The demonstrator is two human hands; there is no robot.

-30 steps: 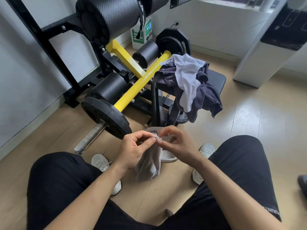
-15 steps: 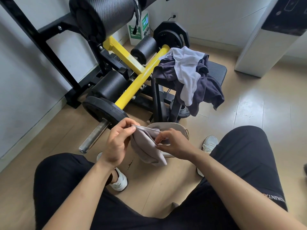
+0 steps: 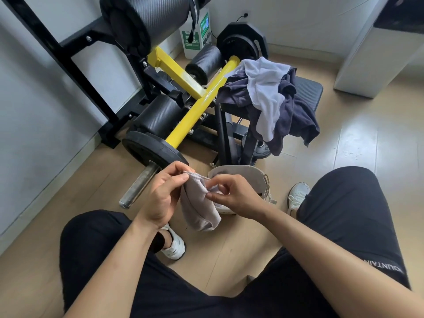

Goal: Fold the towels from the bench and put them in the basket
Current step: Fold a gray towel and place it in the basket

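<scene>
While the person sits with knees apart above the wooden floor (image 3: 358, 143), the head view shows both hands working a small pale grey towel (image 3: 200, 208) between the legs. The left hand (image 3: 160, 196) pinches the towel's upper hem between thumb and fingers, closed on the cloth. The right hand (image 3: 234, 195) grips the same hem just beside it, thumb and forefinger nipped on the edge, the other fingers curled. The towel hangs down from this shared hold, doubled over, its lower end clear of the floor. Just behind the right hand stands a light fabric basket (image 3: 243, 174) on the floor, its rim partly hidden by the hand. Farther back, a dark padded worktop (image 3: 307, 88) carries a heap of towels: a white towel (image 3: 263, 92) draped over a dark navy towel (image 3: 296, 120), which spills down the front edge. To the left lies a yellow barbell frame (image 3: 195, 111) with a black weight plate (image 3: 149, 148).
</scene>
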